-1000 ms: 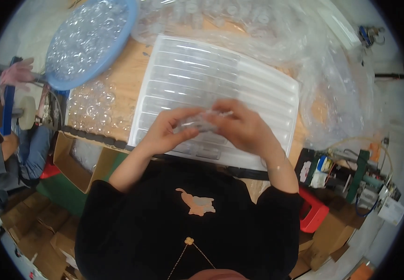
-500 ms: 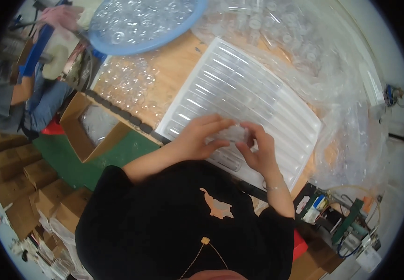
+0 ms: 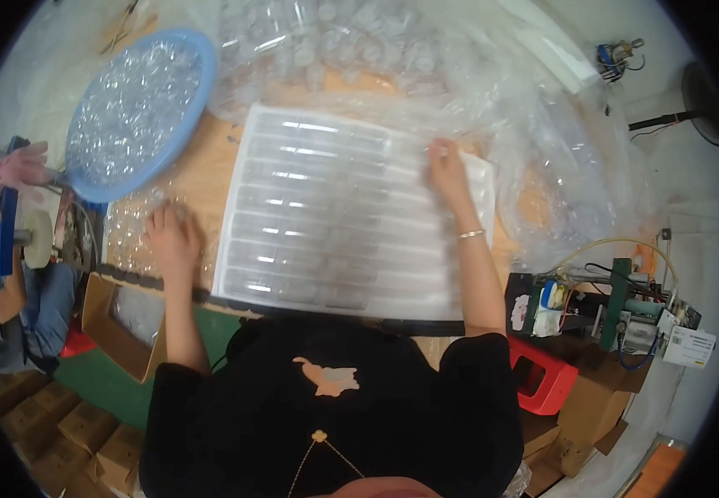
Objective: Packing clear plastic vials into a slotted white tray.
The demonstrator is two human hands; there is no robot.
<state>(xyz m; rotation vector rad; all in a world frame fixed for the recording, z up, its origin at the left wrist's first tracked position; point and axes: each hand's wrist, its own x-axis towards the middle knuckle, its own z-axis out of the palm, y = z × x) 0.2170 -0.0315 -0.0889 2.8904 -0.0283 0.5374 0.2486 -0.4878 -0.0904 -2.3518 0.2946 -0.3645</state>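
Note:
A white ribbed tray (image 3: 438, 282) lies on the table in front of me, with clear plastic tubes (image 3: 310, 207) in rows along its left and middle slots. My left hand (image 3: 173, 236) rests over a loose pile of small clear plastic pieces (image 3: 131, 236) left of the tray, fingers reaching onto them and slightly apart. Over the tray's far right part is my right hand (image 3: 448, 170), its fingers curled together. Whatever they may hold is too small or hidden to name.
A blue basin (image 3: 202, 91) full of clear pieces stands far left. Clear bottle-like parts (image 3: 305, 50) and plastic sheeting (image 3: 559, 166) lie behind and right of the tray. A cardboard box (image 3: 98, 319) is below the table's left edge. Small machinery (image 3: 617, 307) stands right; a person (image 3: 44, 307) sits left.
My hands were close together over the tray's near part. They have parted: the left to the pile of clear pieces, the right to the tray's far right. The whole view has turned.

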